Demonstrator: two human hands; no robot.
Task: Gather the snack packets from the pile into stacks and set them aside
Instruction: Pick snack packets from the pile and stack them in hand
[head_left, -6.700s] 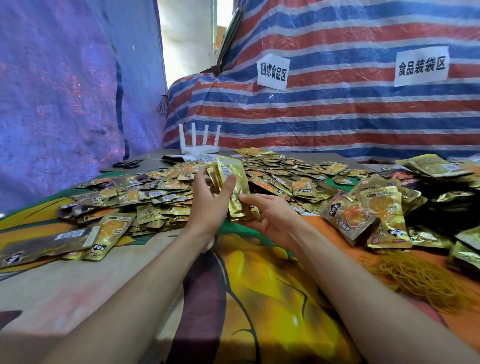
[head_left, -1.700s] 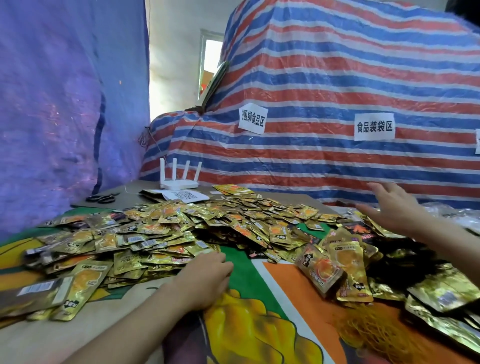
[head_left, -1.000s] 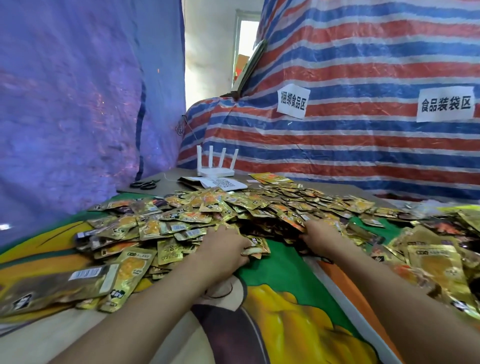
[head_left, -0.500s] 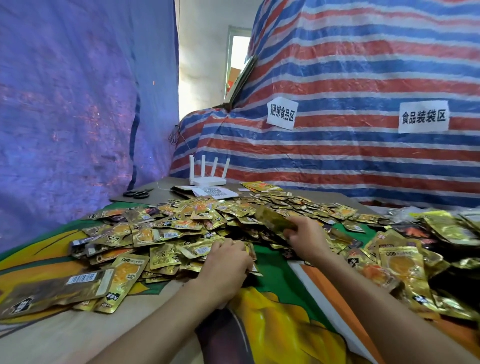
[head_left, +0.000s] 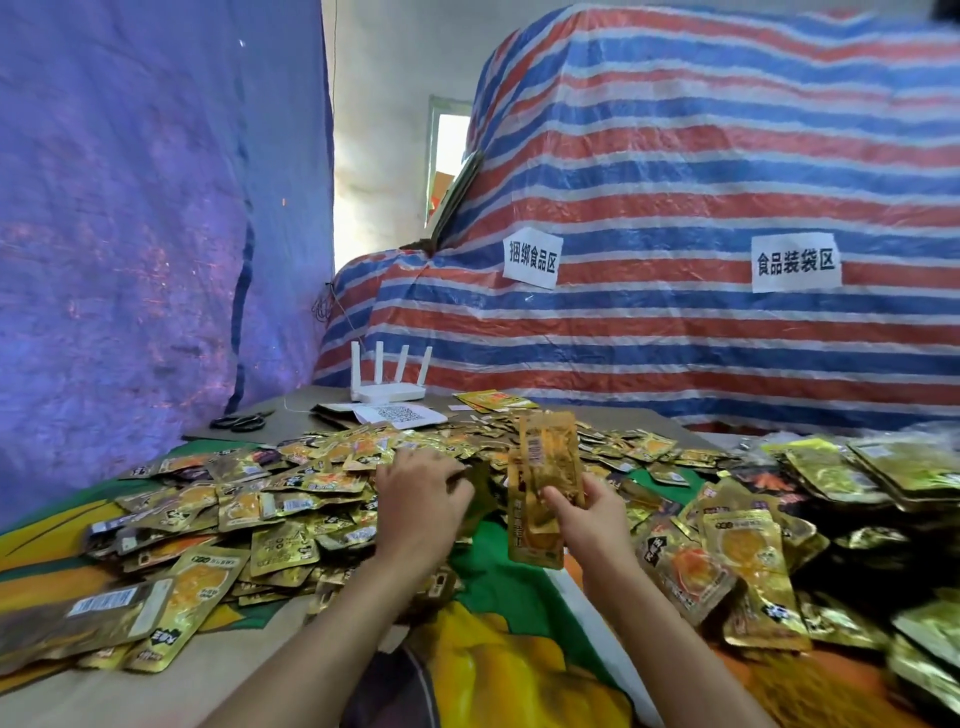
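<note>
Your right hand (head_left: 589, 512) grips several upright packets (head_left: 545, 478).
Gold foil, orange print; your left hand (head_left: 421, 493) lies palm-down on the pile (head_left: 270, 499), grip unclear.

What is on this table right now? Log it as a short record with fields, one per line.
surface: table under a printed cloth
main pile: loose gold snack packets spread across the middle
right hand: holds a few packets upright above the pile
left hand: palm down on the pile, fingers curled on a packet
set aside: stacks of packets at far right
rubber bands: heap at near right
far edge: white router, scissors, sheet with QR code
backdrop: striped tarp with two paper signs
</note>
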